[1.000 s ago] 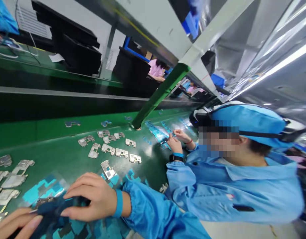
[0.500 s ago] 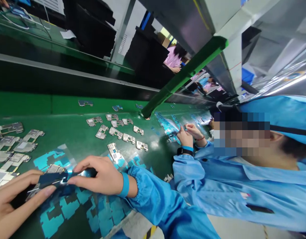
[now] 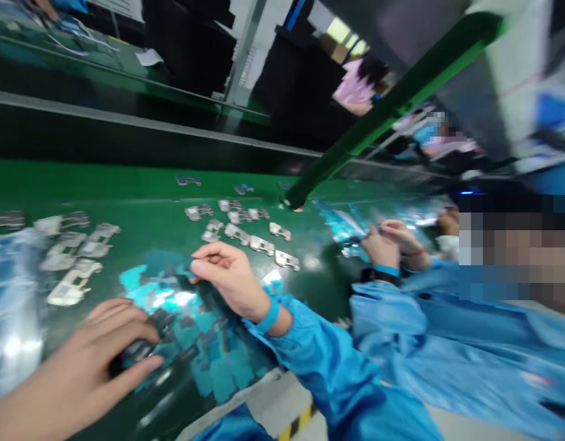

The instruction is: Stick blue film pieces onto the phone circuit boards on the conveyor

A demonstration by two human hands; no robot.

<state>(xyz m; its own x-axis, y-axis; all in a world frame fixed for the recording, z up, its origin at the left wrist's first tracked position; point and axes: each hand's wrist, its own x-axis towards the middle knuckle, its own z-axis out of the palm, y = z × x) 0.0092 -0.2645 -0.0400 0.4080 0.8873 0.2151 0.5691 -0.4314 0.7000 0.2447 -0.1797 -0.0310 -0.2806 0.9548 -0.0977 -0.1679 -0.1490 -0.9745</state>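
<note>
My left hand (image 3: 80, 361) presses down on a small dark part (image 3: 138, 349) at the near edge of the green bench (image 3: 140, 184), fingers closed round it. My right hand (image 3: 227, 275), with a blue wristband, is raised a little and pinches the edge of a blue film piece (image 3: 167, 263) between thumb and fingers. Under both hands lies a clear sheet with blue cut-out shapes (image 3: 209, 355). The frame is blurred by motion.
Several silver metal parts (image 3: 250, 236) lie in rows on the bench ahead, more silver parts (image 3: 75, 257) to the left. A green post (image 3: 356, 135) slants up from the bench. A co-worker in a blue coat (image 3: 448, 355) works close on my right, hands (image 3: 393, 245) over blue sheets.
My right hand has let go of the dark part, lifted and moved forward, pinching a blue film piece. My left hand stays on the dark part. The view swung right.
</note>
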